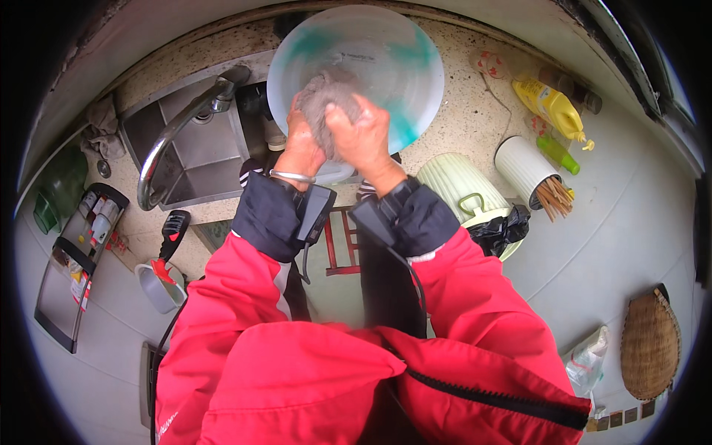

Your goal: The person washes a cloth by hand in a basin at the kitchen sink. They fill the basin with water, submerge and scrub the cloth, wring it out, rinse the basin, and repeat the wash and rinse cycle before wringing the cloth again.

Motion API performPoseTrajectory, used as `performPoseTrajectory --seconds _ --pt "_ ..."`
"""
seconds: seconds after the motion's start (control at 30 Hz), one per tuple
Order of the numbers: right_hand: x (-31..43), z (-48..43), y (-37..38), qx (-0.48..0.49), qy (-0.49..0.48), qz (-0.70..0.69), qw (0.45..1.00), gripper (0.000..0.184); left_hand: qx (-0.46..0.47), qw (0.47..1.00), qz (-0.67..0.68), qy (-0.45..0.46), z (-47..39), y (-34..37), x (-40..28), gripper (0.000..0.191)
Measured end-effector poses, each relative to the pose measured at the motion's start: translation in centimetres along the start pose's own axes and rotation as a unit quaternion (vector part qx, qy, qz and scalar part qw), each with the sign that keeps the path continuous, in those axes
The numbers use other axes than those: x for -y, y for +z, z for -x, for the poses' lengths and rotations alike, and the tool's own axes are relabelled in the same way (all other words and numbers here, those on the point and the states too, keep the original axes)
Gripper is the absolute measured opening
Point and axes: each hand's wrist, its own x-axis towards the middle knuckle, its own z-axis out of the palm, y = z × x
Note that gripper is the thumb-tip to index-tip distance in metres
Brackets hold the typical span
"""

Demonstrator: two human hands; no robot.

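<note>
A bunched grey-brown cloth (328,105) is squeezed between my two hands over a large whitish plastic basin (400,72) with green patches. Around the cloth's lower left side curls my left hand (303,142), a silver bangle on its wrist. My right hand (361,133) grips the cloth from the right, its thumb on top. The basin stands on the speckled countertop (456,105), right of the stainless steel sink. What lies at the bottom of the basin under the cloth is hidden.
A curved chrome faucet (172,136) arches over the steel sink (208,147) at left. On the right are a yellow detergent bottle (548,105), a white chopstick holder (520,164) and a pale ribbed bin (459,178) with a black bag. A brush (172,231) lies at lower left.
</note>
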Motion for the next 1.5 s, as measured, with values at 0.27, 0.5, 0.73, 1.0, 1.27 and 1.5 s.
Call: performPoseTrajectory --seconds 0.27,0.5,0.73,1.0,1.27,1.5 --pt "-9.9 -4.1 -5.4 -0.128 0.192 0.156 0.960 0.036 -0.055 0.982 -0.164 0.074 1.5 1.5 -0.5 0.049" --pt "-10.6 -2.3 -7.2 -0.191 0.392 -0.172 0.883 0.051 -0.165 0.707 -0.661 0.191 -3.7 -1.9 -0.1 0.043" --pt "-4.9 0.2 -9.1 -0.163 0.279 -0.204 0.924 0.057 -0.199 0.902 -0.379 0.060 -1.6 -0.2 -1.8 0.028" --pt "1.9 1.0 -12.7 -0.143 0.126 -0.412 0.891 0.042 -0.081 0.923 -0.244 0.287 5.8 3.3 -3.7 0.025" --pt "-10.6 -3.6 -6.5 -0.062 0.091 0.168 0.980 0.047 -0.170 0.947 -0.239 0.130 -0.9 1.2 -2.3 0.031" --pt "-14.4 -6.8 -1.8 0.023 0.021 0.461 0.887 0.028 -0.161 0.974 -0.153 -0.051 -0.4 -3.1 -0.5 0.055"
